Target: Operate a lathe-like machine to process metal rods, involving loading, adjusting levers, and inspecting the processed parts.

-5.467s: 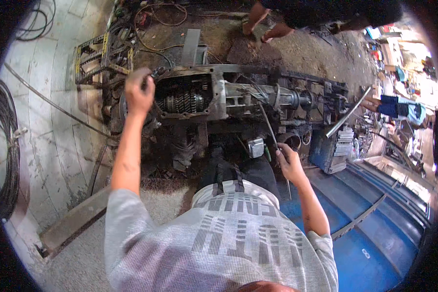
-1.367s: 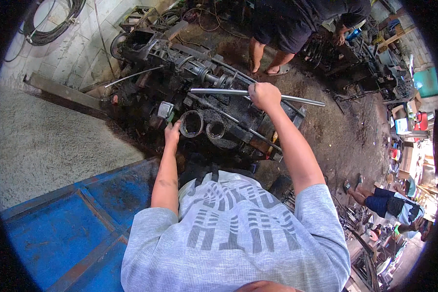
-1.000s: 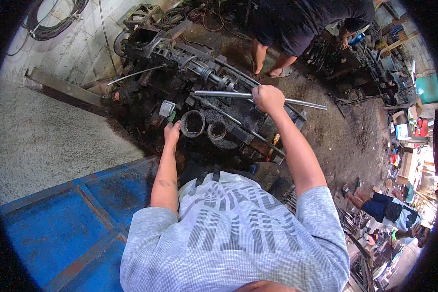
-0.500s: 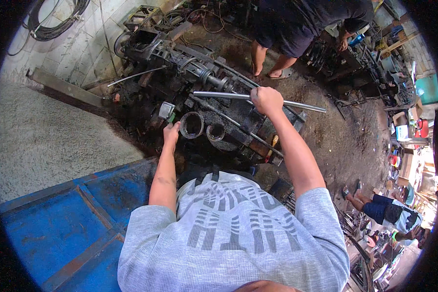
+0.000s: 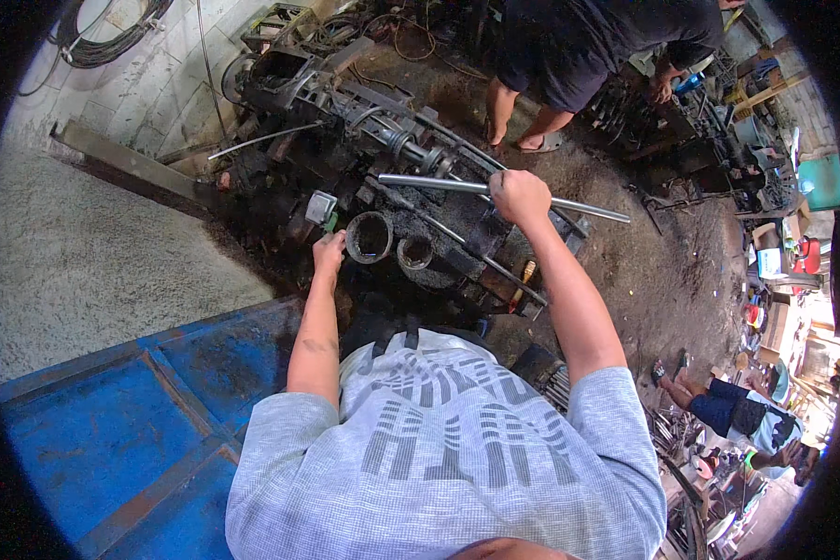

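Observation:
My right hand (image 5: 521,197) is closed round a long, bright metal rod (image 5: 429,184), held level above the bed of a dark, greasy lathe (image 5: 411,149). The rod sticks out on both sides of my fist. My left hand (image 5: 329,252) is low at the lathe's near side, fingers curled, just below a small grey box with a green part (image 5: 321,208). What those fingers grip is too small to make out. Right beside that hand stands a round, open tin (image 5: 369,237), with a smaller round container (image 5: 415,252) to its right.
Metal shavings lie around the containers. A yellow-handled tool (image 5: 525,280) rests at the lathe's near right end. Blue metal panel (image 5: 84,420) lies at lower left. A co-worker in dark clothes (image 5: 579,56) bends over at the far side; another person (image 5: 747,411) is at right, among clutter.
The view has shifted slightly. Both hands keep nearly the same place and hold, with the rod still across the lathe. The person at the right has moved a little.

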The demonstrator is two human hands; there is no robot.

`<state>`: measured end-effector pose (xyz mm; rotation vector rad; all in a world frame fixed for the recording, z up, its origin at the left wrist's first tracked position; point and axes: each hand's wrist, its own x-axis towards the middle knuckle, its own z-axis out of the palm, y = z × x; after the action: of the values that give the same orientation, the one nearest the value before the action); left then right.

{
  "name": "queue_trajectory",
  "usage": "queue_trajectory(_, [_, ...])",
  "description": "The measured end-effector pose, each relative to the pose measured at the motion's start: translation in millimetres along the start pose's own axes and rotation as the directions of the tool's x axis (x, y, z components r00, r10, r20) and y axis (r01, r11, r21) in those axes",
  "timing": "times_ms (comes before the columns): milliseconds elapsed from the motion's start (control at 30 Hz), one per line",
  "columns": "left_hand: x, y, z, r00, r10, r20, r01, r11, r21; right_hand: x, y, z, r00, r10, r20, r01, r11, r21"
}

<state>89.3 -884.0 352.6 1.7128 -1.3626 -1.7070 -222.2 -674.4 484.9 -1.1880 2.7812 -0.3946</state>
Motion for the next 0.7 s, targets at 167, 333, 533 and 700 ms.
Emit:
queue_trajectory(167, [-2.8,5.0,2.8,0.999,0.019,-0.027,-0.018,0.998,0.052,0.8,2.4,1.8,0.999,0.011,0.032,-0.01,1.0,-0.029])
queue_trajectory(333, [-3.3,4.1,2.6,1.0,0.011,-0.019,-0.009,0.996,0.09,0.9,-0.9,-2.1,0.996,0.045,0.078,-0.043,0.999,-0.024])
queue_trajectory(533, [-1.5,-1.9,1.4,1.0,-0.023,0.005,0.023,0.998,-0.054,-2.6,1.5,-2.9,0.996,0.063,0.068,-0.06,0.997,-0.041])
queue_trajectory(700, [2.3,-3.6,-5.8,0.998,-0.047,0.045,0.046,0.999,0.029,-2.4,2.4,-2.2,0.996,0.066,0.053,-0.065,0.997,-0.03])
